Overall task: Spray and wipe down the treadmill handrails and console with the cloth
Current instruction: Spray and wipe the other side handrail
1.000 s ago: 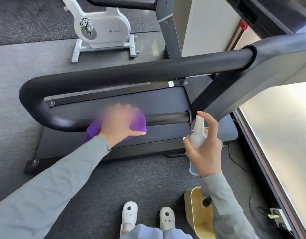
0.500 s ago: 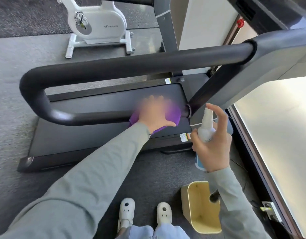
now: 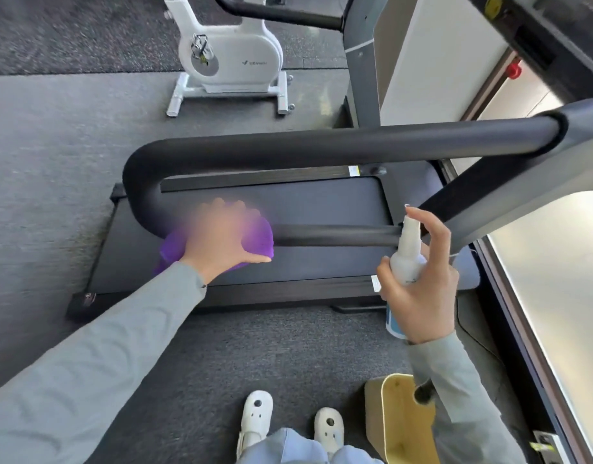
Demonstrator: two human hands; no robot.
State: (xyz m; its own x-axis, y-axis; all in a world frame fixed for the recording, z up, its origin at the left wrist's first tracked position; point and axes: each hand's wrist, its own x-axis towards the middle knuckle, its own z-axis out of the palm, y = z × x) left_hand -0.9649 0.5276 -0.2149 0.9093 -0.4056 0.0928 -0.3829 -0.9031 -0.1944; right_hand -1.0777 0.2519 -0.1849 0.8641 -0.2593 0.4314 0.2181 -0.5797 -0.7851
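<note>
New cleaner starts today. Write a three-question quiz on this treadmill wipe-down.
1. True or false: the left hand presses the cloth on the lower rail.
2. What does the right hand hold? A) bottle B) brush C) phone
3. Fill in: the cloth is ____ in colour.

Key: 1 true; 2 A; 3 purple.

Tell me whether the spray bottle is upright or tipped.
Nearly upright, tilted slightly. The spray bottle has its nozzle at the top and its base low in the right hand, index finger raised above the nozzle.
</note>
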